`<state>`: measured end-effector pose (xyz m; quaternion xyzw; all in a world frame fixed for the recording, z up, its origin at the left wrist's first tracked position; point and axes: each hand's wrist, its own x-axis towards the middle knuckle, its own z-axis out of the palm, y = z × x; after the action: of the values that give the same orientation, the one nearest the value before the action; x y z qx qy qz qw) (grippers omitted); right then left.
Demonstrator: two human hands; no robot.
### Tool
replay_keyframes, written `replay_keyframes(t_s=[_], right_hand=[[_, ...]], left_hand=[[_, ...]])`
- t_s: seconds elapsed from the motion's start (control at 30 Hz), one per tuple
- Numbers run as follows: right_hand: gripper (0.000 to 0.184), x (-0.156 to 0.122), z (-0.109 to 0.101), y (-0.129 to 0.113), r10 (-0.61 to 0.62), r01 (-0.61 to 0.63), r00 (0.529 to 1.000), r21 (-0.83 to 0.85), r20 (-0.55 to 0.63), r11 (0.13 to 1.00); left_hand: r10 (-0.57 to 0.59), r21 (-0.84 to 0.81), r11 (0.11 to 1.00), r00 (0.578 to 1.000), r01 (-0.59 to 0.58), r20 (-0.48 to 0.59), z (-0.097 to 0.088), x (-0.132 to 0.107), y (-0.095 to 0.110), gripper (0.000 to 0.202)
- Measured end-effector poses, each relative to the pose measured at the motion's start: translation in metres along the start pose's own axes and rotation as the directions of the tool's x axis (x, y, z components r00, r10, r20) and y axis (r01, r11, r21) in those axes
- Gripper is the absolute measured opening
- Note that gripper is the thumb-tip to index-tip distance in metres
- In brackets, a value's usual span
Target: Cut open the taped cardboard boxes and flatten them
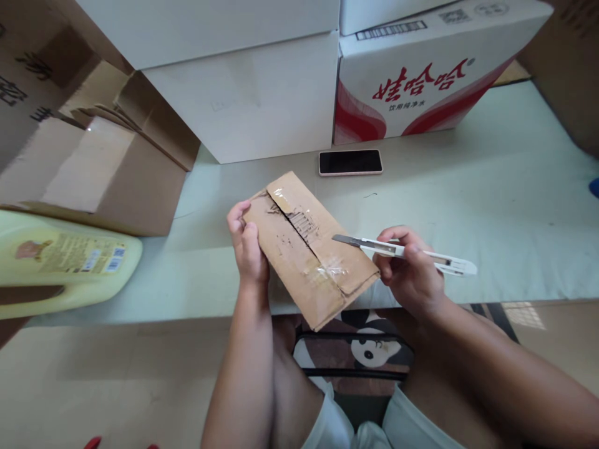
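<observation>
Pale-green cloth-covered table [496, 212]; flat brown cardboard box [313, 259] held over its near edge, left grip [250, 249] pinching one side. Right grip [416, 271] holding slim white box cutter [386, 247], grey blade [345, 239] exposed over cardboard; loose pinch or slip could cut left grip.

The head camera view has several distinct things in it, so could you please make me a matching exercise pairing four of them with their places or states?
Things:
1. Flat brown cardboard box
2. Slim white utility knife
3. Black-screened smartphone
4. Pale yellow plastic jug

Places or states:
A. Lying screen-up on the pale green surface
B. Held in the right hand, metal blade exposed
C. At the picture's left edge
D. Gripped by the left hand

Pairs: 1-D, 2-B, 3-A, 4-C
</observation>
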<state>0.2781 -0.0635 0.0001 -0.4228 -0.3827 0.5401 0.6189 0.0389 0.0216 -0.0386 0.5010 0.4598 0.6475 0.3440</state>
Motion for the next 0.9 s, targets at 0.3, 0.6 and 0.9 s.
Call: replay_keyframes(t_s=[0.3, 0.6, 0.9], right_hand=[[0.031, 0.0001, -0.0004, 0.001, 0.032, -0.032, 0.999, -0.011, 0.009, 0.999], [0.032, 0.0006, -0.0016, 0.0006, 0.05, -0.049, 0.999, -0.044, 0.005, 0.998], [0.031, -0.0016, -0.0007, -0.0021, -0.077, 0.077, 0.997, 0.026, -0.018, 0.997]], left_hand=[[-0.003, 0.003, 1.0, 1.0, 0.003, 0.009, -0.0002, -0.0006, 0.0009, 0.045], [-0.013, -0.022, 1.0, 1.0, 0.013, 0.01, -0.0001, -0.0014, 0.0011, 0.045], [-0.007, -0.044, 0.999, 1.0, 0.008, 0.013, 0.001, -0.0019, 0.0009, 0.045]])
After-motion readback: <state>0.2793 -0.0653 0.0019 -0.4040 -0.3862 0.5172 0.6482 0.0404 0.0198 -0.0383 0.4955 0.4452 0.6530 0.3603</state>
